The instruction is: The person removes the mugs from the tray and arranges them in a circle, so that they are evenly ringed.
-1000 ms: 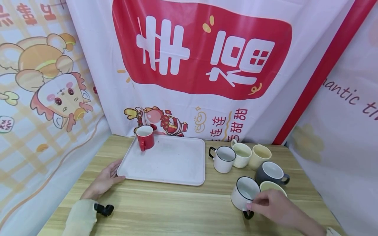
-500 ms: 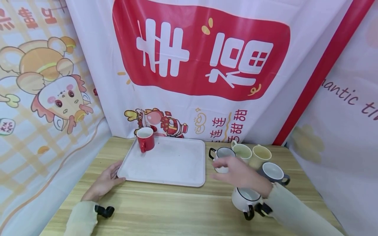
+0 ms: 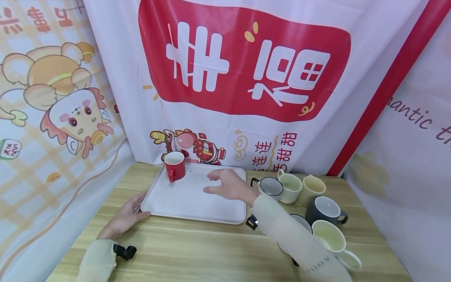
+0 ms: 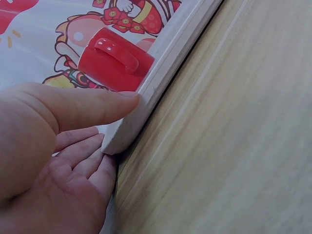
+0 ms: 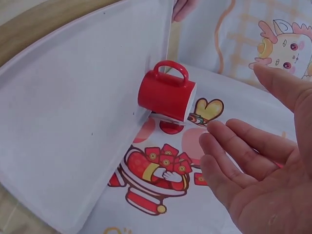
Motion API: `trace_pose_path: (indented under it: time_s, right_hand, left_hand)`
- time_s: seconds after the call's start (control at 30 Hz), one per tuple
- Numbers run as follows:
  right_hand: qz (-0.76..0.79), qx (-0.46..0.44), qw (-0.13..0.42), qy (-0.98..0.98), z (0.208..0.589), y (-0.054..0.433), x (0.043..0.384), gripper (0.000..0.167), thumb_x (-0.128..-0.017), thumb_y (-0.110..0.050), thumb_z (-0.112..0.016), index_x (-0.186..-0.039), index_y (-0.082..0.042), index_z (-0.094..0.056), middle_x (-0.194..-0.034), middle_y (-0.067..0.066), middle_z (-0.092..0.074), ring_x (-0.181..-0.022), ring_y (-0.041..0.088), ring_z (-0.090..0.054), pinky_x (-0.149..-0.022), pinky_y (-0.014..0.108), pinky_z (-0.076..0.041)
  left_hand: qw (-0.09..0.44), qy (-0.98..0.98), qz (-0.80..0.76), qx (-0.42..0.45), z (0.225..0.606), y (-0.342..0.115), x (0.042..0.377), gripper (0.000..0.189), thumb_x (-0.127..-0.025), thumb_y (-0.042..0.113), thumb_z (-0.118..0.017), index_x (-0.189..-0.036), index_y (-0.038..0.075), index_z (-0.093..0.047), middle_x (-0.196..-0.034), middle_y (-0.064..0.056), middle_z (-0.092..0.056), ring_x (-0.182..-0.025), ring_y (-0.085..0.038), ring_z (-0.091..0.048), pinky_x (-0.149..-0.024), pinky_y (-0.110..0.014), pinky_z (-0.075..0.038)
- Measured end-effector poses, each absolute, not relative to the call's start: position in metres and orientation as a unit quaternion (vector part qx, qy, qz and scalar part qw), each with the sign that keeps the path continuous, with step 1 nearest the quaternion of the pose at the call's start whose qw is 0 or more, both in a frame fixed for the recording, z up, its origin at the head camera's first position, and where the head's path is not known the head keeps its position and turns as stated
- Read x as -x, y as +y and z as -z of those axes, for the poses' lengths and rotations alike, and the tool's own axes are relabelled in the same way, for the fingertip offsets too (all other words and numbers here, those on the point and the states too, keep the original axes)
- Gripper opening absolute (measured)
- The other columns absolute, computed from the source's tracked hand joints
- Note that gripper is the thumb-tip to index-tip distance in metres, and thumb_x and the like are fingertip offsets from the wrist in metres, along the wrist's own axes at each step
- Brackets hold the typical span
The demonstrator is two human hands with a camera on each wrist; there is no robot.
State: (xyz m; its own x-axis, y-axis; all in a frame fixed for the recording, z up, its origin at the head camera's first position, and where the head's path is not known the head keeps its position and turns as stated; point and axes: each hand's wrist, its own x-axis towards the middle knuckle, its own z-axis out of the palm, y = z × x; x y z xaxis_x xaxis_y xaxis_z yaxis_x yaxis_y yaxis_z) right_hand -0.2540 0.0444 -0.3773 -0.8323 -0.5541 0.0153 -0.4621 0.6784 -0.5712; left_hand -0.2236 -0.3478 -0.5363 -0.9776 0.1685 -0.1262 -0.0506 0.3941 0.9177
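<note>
A red mug (image 3: 175,167) with a white inside stands upright at the back left of the white tray (image 3: 208,196). My left hand (image 3: 127,217) holds the tray's front left corner, the thumb (image 4: 97,105) on the front rim and the fingers along the left side. Over the right part of the tray, my right hand (image 3: 229,185) hovers with fingers spread and nothing in them. In the right wrist view its fingers point toward the red mug (image 5: 165,95), apart from it.
Right of the tray stand a white black-rimmed mug (image 3: 272,187), pale mugs (image 3: 290,188) (image 3: 312,190), a dark grey mug (image 3: 325,209) and a cream mug (image 3: 329,235). Another black-rimmed mug (image 3: 299,221) is partly behind the right sleeve. Printed cloth (image 3: 243,78) hangs behind the wooden table (image 3: 197,250).
From the front black-rimmed mug's handle, my right hand has moved left and away from me, past the other mugs to above the tray. My left hand has stayed at the corner.
</note>
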Motion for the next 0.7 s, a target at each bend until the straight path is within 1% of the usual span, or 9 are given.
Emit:
trace_pose_path:
  time_s: [0.2, 0.43, 0.57, 0.7]
  right_hand:
    - [0.329, 0.256, 0.087, 0.905, 0.402, 0.001, 0.279, 0.058, -0.097, -0.043, -0.076, -0.145, -0.013, -0.064, -0.142, 0.005, -0.07, -0.134, 0.022, -0.065, -0.113, 0.037, -0.059]
    - [0.406, 0.23, 0.08, 0.881, 0.432, -0.039, 0.3, 0.056, -0.097, -0.039, -0.077, -0.147, -0.019, -0.063, -0.145, 0.003, -0.069, -0.133, 0.024, -0.065, -0.109, 0.04, -0.061]
    - [0.459, 0.189, 0.069, 0.866, 0.453, -0.059, 0.309, 0.055, -0.096, -0.039, -0.079, -0.144, -0.017, -0.066, -0.141, 0.003, -0.071, -0.13, 0.024, -0.065, -0.107, 0.04, -0.062]
    - [0.517, 0.128, 0.07, 0.843, 0.473, -0.077, 0.312, 0.056, -0.094, -0.039, -0.081, -0.143, -0.016, -0.066, -0.14, 0.004, -0.07, -0.134, 0.028, -0.062, -0.111, 0.045, -0.06]
  left_hand:
    - [0.102, 0.828, -0.551, -0.033, 0.536, -0.347, 0.227, 0.091, -0.101, 0.01, -0.069, -0.168, -0.001, -0.009, -0.175, -0.028, -0.013, -0.163, -0.049, -0.013, -0.134, -0.061, -0.018]
    - [0.103, 0.828, -0.55, -0.028, 0.537, -0.347, 0.228, 0.091, -0.1, 0.009, -0.069, -0.169, 0.001, -0.009, -0.176, -0.027, -0.013, -0.163, -0.048, -0.013, -0.134, -0.062, -0.018]
    - [0.101, 0.827, -0.552, -0.028, 0.538, -0.348, 0.226, 0.092, -0.1, 0.008, -0.069, -0.169, 0.001, -0.009, -0.175, -0.027, -0.013, -0.162, -0.049, -0.013, -0.133, -0.062, -0.018]
    - [0.097, 0.826, -0.554, -0.027, 0.539, -0.348, 0.224, 0.092, -0.1, 0.009, -0.07, -0.168, 0.001, -0.01, -0.175, -0.027, -0.014, -0.163, -0.048, -0.014, -0.134, -0.062, -0.018]
